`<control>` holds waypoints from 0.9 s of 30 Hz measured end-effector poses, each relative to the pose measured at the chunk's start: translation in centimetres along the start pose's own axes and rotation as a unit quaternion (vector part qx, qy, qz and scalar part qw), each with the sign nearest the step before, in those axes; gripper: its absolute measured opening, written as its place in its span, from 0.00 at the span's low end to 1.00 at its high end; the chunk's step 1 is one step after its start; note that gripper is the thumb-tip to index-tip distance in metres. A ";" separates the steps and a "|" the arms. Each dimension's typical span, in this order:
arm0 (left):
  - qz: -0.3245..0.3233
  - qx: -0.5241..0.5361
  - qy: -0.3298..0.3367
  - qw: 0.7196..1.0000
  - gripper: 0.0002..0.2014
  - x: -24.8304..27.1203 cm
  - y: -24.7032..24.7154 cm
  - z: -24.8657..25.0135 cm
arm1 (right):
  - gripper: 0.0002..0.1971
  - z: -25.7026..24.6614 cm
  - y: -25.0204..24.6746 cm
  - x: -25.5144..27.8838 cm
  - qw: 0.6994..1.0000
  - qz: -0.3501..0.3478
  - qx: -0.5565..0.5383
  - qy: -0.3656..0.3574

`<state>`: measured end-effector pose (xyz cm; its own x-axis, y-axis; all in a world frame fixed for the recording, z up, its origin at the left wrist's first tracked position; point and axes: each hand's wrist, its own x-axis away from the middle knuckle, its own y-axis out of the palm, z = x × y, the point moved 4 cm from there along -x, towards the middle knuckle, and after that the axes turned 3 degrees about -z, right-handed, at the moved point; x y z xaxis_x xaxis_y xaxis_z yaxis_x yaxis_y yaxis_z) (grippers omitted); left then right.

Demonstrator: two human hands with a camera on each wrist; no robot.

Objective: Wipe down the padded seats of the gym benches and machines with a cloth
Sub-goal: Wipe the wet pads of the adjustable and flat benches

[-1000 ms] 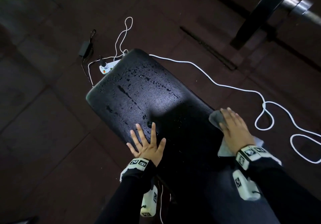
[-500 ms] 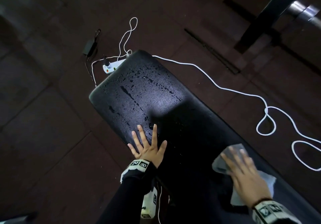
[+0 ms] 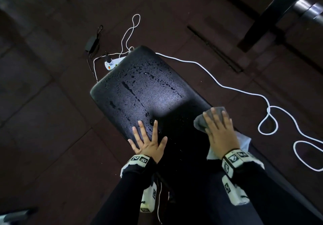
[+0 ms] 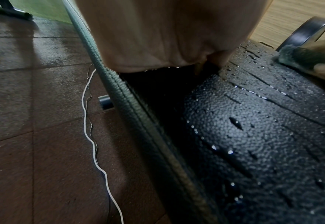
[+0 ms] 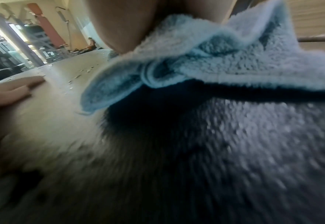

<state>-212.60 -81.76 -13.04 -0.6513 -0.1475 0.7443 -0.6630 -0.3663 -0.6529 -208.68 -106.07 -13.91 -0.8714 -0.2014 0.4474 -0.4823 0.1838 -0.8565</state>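
Observation:
A black padded bench seat (image 3: 139, 92) runs away from me, its far half beaded with water drops. My left hand (image 3: 148, 137) lies flat on the pad's near left edge, fingers spread and holding nothing. My right hand (image 3: 220, 128) presses a grey-blue terry cloth (image 3: 201, 123) onto the pad's right side with straight fingers. The right wrist view shows the cloth (image 5: 215, 63) bunched under the palm on the blurred pad (image 5: 157, 166). In the left wrist view the wet textured pad (image 4: 263, 136) fills the right side, with the cloth (image 4: 295, 56) beyond it.
A long white cable (image 3: 227, 83) loops over the dark rubber floor to the bench's right. A white power strip (image 3: 113, 63) and a black adapter (image 3: 90, 44) lie past the far end. A black machine post (image 3: 272, 13) stands at the top right.
My right hand pulled the cloth back toward me along the pad's right side, then pushed it forward again. The left hand has stayed flat in place.

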 end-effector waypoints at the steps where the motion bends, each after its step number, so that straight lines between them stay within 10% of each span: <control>1: 0.006 0.001 0.001 1.000 0.31 0.0 0.0 0.1 | 0.29 -0.3 0.7 0.8 1.000 0.003 0.009 -0.024; 8: 0.078 0.002 0.000 0.997 0.34 0.5 0.0 0.8 | 0.34 -1.6 1.1 6.7 0.989 -0.022 -0.102 -0.103; 13: 0.174 0.049 0.073 0.981 0.34 5.0 2.2 7.6 | 0.27 5.2 0.2 9.8 0.981 0.085 -0.150 0.093; 17: 0.130 -0.004 0.145 0.981 0.32 7.9 6.2 14.3 | 0.31 9.6 1.5 12.1 0.946 -0.007 -0.153 0.285; 27: 0.165 0.012 0.174 0.971 0.37 9.8 10.5 12.4 | 0.32 10.2 2.8 12.8 0.918 -0.034 -0.213 0.332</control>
<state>-221.38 -98.42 -10.80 -0.9145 0.0577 0.4005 -0.3918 -0.3734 -0.8409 -220.27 -117.95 -13.24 -0.6333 0.3782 0.6752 -0.4051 0.5814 -0.7056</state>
